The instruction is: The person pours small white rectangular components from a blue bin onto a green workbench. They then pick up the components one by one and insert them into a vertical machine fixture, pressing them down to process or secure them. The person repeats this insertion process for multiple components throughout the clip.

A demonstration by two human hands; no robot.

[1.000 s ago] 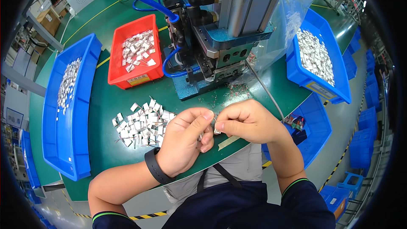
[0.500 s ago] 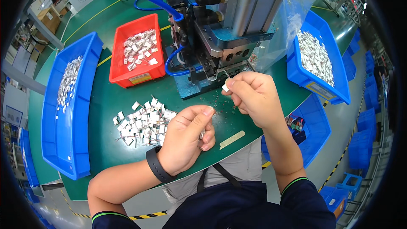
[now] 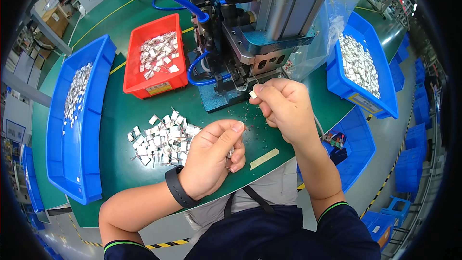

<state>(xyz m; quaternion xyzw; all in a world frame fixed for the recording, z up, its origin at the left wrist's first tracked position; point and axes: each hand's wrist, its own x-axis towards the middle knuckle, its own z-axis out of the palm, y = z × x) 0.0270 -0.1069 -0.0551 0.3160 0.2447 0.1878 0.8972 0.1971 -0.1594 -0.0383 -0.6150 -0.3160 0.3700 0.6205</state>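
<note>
Between thumb and forefinger my right hand pinches a small white block with thin wire leads. Its leads point up toward the jaws of a pneumatic press, right in front of the fingers. My left hand, with a dark band on the wrist, is curled closed just above the table, lower left of the right hand. A sliver of white shows between its fingers, probably similar parts, mostly hidden by the palm. Beside it on the left lies a loose pile of white wired blocks.
A red bin with white parts stands behind the pile. Blue bins of parts stand at left and right. Another blue bin sits below the table's right edge. A tape strip sticks to the green table.
My right hand has shifted slightly left and down, and the white block it pinches has moved with it. The left hand stays nearly still.
</note>
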